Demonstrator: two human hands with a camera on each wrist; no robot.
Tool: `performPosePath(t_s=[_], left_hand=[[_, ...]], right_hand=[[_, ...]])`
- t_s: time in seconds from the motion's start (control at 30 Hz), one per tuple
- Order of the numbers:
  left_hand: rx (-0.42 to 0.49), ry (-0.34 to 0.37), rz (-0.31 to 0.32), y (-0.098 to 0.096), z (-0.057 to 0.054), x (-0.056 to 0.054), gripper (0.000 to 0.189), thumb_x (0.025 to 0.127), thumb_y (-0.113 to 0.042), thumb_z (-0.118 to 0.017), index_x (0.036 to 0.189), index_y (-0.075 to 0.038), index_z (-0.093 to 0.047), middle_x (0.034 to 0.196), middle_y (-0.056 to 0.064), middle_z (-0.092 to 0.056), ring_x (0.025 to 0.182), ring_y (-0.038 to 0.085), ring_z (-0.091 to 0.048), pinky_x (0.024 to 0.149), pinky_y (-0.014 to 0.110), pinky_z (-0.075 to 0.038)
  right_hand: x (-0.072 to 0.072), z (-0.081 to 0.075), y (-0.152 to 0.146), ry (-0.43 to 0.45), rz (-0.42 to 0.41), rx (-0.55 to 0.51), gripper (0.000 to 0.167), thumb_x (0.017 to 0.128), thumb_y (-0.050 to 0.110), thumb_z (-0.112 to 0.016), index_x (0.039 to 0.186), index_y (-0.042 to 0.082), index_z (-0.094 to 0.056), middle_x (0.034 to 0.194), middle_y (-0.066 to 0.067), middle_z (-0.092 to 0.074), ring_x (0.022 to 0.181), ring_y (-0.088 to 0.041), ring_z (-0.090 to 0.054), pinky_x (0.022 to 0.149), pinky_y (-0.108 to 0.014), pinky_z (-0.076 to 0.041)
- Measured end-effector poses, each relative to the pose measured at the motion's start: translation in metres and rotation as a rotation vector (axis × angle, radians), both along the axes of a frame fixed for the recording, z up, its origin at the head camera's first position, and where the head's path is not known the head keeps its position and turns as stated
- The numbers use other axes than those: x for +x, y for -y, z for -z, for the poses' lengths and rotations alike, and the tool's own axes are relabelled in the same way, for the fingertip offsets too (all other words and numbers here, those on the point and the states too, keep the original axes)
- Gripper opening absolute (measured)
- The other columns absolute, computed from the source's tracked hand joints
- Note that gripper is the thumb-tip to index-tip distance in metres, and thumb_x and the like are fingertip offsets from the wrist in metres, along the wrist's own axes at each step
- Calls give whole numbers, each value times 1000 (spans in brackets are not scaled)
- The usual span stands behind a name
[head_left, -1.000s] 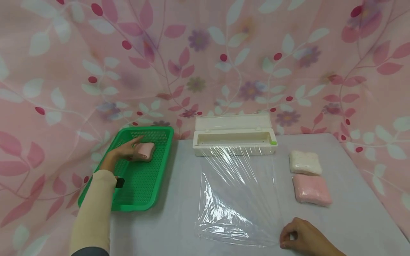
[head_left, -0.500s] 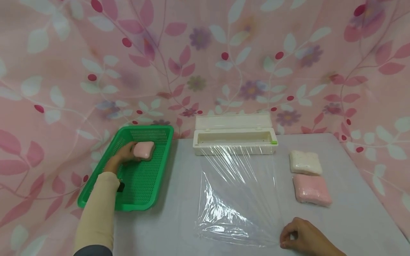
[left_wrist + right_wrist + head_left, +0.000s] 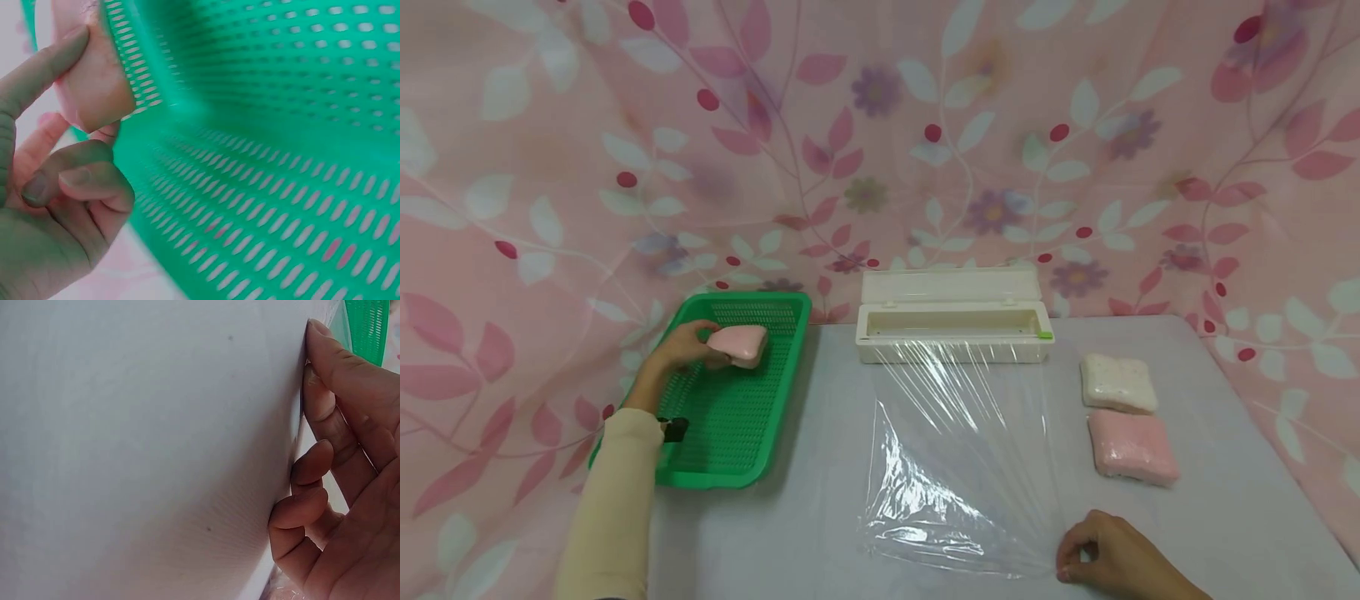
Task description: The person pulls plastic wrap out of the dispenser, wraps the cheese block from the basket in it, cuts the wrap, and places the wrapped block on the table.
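Note:
In the head view my left hand [image 3: 688, 343] holds a pink sponge [image 3: 739, 340] with pinched-in sides, over the far part of a green plastic basket [image 3: 752, 477]. The left wrist view has the thumb on one face of the sponge [image 3: 100, 87], with other fingers curled below it. A sheet of cling film [image 3: 955, 467] stretches from a white dispenser box [image 3: 955, 350] toward the table's near side. At the film's near right corner, my right hand [image 3: 1116, 554] pinches the edge between thumb and forefinger; its other fingers [image 3: 300, 509] are curled against the table.
To the right lie a white film-wrapped block [image 3: 1118, 383] and a pink film-wrapped block [image 3: 1133, 446], one touching the other. The dispenser's clear lid [image 3: 951, 286] stands raised before a flowered pink curtain [image 3: 880, 150]. A pale cloth covers the table [image 3: 820, 517].
My left hand has taken hold of the pink sponge and lifted it slightly, tilting it inside the basket. The right hand stays at the film's corner.

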State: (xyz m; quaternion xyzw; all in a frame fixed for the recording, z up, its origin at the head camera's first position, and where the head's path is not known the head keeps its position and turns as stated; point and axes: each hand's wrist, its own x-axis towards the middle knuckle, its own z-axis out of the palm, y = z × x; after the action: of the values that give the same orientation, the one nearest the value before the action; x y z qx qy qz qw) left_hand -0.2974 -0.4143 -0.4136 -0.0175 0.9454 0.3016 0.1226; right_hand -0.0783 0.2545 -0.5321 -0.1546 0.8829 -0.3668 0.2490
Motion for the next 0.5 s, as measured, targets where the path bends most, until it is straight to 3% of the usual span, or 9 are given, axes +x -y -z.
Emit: performPosePath(t_s=[0.17,0.33,0.4,0.5], left_hand=[[-30,-84,42,-6,-20,13,72,82,-26,-81,133,10,-46,104,27,-59,62,19,-44,53,33,-40],[-77,-176,91,-15,-33,37,64,82,-26,-81,127,9,-52,94,22,-64,73,25,-55,63,36,-45],[-82,-194,86,-20,-38,48,64,82,-29,-81,126,7,-52,90,18,-66,74,26,-58,65,36,-46],[-67,-197,62,-31,-45,61,68,82,-36,-81,130,2,-51,96,21,-66,79,29,-61,68,38,-47]], right_hand=[[0,0,0,-11,2,1,12,74,35,-84,74,32,-73,71,12,-58,69,-6,-47,60,-26,-40],[1,0,0,-19,6,2,12,74,35,-84,74,33,-73,70,12,-58,69,-6,-48,60,-25,-40],[2,0,0,-17,13,5,12,74,35,-84,73,33,-72,70,12,-58,69,-6,-48,60,-25,-40],[2,-1,-1,-15,10,7,13,73,36,-84,73,33,-72,70,12,-58,69,-6,-48,60,-25,-40]])
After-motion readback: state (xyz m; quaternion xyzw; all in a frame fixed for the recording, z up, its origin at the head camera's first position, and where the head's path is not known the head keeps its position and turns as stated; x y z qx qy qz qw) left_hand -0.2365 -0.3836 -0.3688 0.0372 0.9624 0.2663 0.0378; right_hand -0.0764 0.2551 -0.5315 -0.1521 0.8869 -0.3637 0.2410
